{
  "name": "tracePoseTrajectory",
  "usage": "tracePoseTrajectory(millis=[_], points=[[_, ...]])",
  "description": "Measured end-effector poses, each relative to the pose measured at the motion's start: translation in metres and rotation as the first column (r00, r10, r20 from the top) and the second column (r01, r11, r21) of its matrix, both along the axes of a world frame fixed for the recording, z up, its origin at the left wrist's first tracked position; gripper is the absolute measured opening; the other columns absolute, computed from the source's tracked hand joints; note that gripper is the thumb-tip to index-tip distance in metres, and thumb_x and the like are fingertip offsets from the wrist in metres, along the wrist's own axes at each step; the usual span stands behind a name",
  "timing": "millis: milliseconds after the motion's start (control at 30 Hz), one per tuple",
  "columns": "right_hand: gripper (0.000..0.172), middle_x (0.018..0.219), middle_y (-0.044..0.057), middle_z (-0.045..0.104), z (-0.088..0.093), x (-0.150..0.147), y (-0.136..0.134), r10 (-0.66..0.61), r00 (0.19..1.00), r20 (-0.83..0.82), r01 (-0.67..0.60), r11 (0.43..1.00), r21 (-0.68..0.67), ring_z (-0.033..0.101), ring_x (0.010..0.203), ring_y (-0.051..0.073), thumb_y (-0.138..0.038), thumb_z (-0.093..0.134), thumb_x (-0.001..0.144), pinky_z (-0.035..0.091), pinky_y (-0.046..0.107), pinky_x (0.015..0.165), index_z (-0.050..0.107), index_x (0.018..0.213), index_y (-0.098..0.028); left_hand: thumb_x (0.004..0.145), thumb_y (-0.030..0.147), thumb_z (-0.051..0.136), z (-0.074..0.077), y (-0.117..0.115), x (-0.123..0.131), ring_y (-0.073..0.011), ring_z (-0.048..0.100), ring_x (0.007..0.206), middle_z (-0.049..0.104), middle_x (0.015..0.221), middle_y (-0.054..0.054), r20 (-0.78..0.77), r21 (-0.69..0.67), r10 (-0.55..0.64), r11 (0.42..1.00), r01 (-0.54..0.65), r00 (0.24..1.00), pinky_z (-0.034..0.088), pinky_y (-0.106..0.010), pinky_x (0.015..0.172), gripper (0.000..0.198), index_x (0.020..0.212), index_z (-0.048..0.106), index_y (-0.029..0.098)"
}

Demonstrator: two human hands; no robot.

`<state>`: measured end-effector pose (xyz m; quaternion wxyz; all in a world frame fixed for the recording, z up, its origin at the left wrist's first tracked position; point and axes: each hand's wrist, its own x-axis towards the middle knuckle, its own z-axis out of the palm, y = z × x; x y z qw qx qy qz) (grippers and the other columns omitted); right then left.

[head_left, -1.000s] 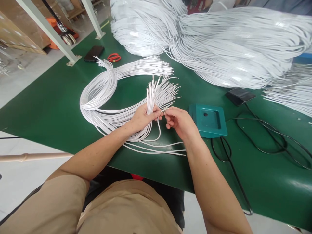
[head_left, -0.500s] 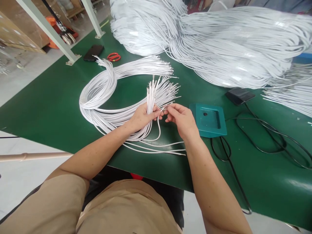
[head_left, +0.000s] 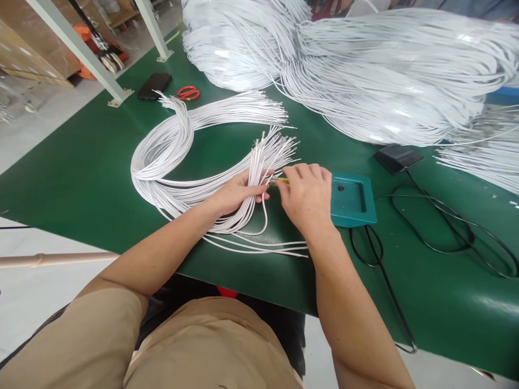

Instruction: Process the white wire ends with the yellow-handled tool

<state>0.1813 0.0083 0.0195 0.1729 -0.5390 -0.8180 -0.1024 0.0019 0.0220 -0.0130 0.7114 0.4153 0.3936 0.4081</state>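
My left hand [head_left: 245,192] is closed around a bunch of white wires [head_left: 252,170], whose ends stand up above the fingers. One wire loops down below this hand. My right hand [head_left: 307,192] is closed on a thin yellow tool [head_left: 280,179] with a pale, metal-looking tip; most of it is hidden under the fingers. That tip is at a wire end beside my left fingertips, and I cannot tell whether they touch. A large curved bundle of white wires [head_left: 162,140] lies behind and left of my hands. Several loose wires [head_left: 267,248] lie nearer to me.
A teal tray [head_left: 370,202] sits just right of my right hand, with a dark spot inside. Black cables [head_left: 441,208] and a black device [head_left: 398,158] lie farther right. Huge white wire coils [head_left: 377,81] fill the back. Red-handled scissors [head_left: 188,93] and a dark flat object [head_left: 154,86] are back left.
My right hand has turned palm-down, and the yellow tool now shows in it; before, its fingers pinched near a wire end. The bunch in my left hand has tilted slightly right.
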Motion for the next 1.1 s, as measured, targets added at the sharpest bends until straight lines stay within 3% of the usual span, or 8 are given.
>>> tracePoseTrajectory(millis=[100,267,567,833,967,1100], points=[[0.019,0.091,0.013,0.072,0.003,0.01,0.002,-0.082,0.995,0.057,0.085,0.995,-0.058,0.056,0.093,0.029,-0.021,0.05,0.092,0.032,0.046,0.098,0.068,0.095,-0.013,0.075,0.018,0.075,-0.004,0.002,-0.001,-0.0101,0.067,0.069,0.068,0.085,-0.003,-0.068,0.031,-0.006,0.999,0.008,0.998,0.049,-0.018,0.058,0.049,0.122,0.064,0.016],[0.015,0.085,0.011,0.072,-0.001,0.017,0.005,-0.033,0.997,0.065,0.042,0.989,-0.142,0.056,0.093,0.028,-0.012,0.054,0.085,0.03,0.048,0.102,0.068,0.086,-0.016,0.079,0.021,0.072,-0.009,0.003,0.001,-0.0135,0.071,0.073,0.065,0.083,-0.002,-0.235,0.131,0.039,0.991,-0.008,0.971,0.051,-0.018,0.057,0.048,0.125,0.061,0.015],[0.024,0.071,0.01,0.059,-0.002,0.016,0.01,-0.042,0.997,0.057,0.047,0.995,-0.084,0.048,0.085,0.027,-0.007,0.046,0.084,0.036,0.04,0.081,0.068,0.081,-0.017,0.077,0.012,0.066,-0.014,0.008,0.009,-0.0113,0.071,0.067,0.065,0.087,-0.001,-0.394,0.243,0.167,0.967,-0.073,0.904,0.051,-0.017,0.055,0.04,0.117,0.062,0.012],[0.025,0.066,0.009,0.055,-0.002,0.016,0.01,-0.031,0.999,0.011,0.032,0.996,-0.086,0.049,0.083,0.027,-0.01,0.046,0.084,0.04,0.044,0.085,0.069,0.079,-0.019,0.077,0.016,0.066,-0.016,0.01,0.009,-0.0141,0.073,0.069,0.066,0.086,-0.002,-0.453,0.276,0.129,0.961,0.002,0.882,0.052,-0.019,0.057,0.039,0.116,0.063,0.014],[0.019,0.089,0.012,0.068,-0.003,0.023,0.007,-0.116,0.992,-0.043,0.116,0.993,0.003,0.051,0.101,0.031,-0.021,0.051,0.089,0.027,0.061,0.105,0.069,0.093,-0.018,0.076,0.018,0.069,-0.013,0.009,0.008,-0.0141,0.072,0.067,0.067,0.085,-0.002,-0.402,0.25,0.12,0.968,-0.017,0.908,0.052,-0.02,0.058,0.039,0.114,0.064,0.013],[0.028,0.121,0.019,0.064,-0.011,0.032,0.007,-0.315,0.948,-0.048,0.318,0.944,0.092,0.047,0.118,0.035,-0.02,0.045,0.094,0.018,0.07,0.107,0.066,0.111,-0.013,0.077,0.018,0.069,-0.012,0.01,0.005,-0.0144,0.071,0.07,0.067,0.086,-0.003,-0.41,0.208,0.09,0.978,-0.002,0.908,0.053,-0.022,0.062,0.038,0.114,0.063,0.013]])
